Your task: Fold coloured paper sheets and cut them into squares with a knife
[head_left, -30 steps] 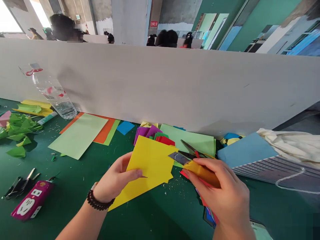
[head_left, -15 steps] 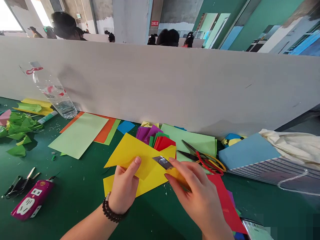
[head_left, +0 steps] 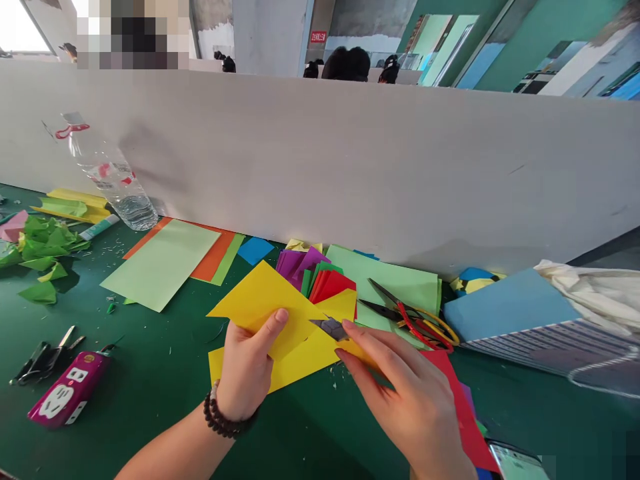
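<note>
My left hand (head_left: 250, 357), with a dark bead bracelet at the wrist, pinches a folded sheet of yellow paper (head_left: 263, 293), its thumb on top. In my right hand (head_left: 405, 380) is a utility knife (head_left: 333, 327) with a wide metal blade and a yellowish body mostly covered by the fingers. The blade's tip is at the right end of the folded paper, partly hidden by it. Below lies another piece of yellow paper (head_left: 305, 363). Just beyond my right hand rest red- and yellow-handled scissors (head_left: 415, 320).
Folded purple and red papers (head_left: 333, 287) lie behind the hands. Pale green sheets (head_left: 163, 263), a water bottle (head_left: 125, 183) and green scraps (head_left: 47, 240) are at left, with a magenta case (head_left: 70, 390). A striped box (head_left: 515, 303), red sheet (head_left: 457, 400) and phone (head_left: 517, 460) are right.
The knife's tip has gone slightly under the edge of the folded paper, so less of the blade shows. Both hands keep their hold. The whole view has shifted a little.
</note>
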### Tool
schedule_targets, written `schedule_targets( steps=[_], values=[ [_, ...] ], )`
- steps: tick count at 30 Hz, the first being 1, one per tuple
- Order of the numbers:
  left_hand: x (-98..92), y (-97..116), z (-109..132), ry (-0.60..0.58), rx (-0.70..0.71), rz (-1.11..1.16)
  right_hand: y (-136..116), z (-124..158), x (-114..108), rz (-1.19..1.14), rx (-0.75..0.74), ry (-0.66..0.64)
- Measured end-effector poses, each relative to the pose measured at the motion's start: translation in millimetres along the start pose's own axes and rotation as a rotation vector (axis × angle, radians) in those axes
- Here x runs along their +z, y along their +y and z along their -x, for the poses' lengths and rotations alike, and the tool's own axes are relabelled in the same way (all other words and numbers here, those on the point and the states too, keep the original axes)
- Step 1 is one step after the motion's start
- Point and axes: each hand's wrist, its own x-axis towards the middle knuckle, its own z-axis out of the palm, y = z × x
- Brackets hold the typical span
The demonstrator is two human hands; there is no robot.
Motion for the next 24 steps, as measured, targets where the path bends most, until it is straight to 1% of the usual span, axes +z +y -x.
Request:
schedule_targets(
  steps=[5,9,16,24],
  values=[
    [-0.4,2.1,0.4,-0.035,-0.005,-0.02,3.8,0.4,-4.4,0.03,0.0,0.031],
    [-0.2,1.9,1.4,-0.033,-0.012,-0.046,4.7,-1.2,-6.7,0.062,-0.018,0.061],
    [2.3,2.4,2.1,-0.007,-0.016,-0.031,1.1,-4.3,-4.5,0.084,-0.049,0.052],
    [0.8,0.9,2.4,-0.052,-0.054,-0.005,10.4,-0.6,-8.4,0.102,-0.065,0.044]
  ],
)
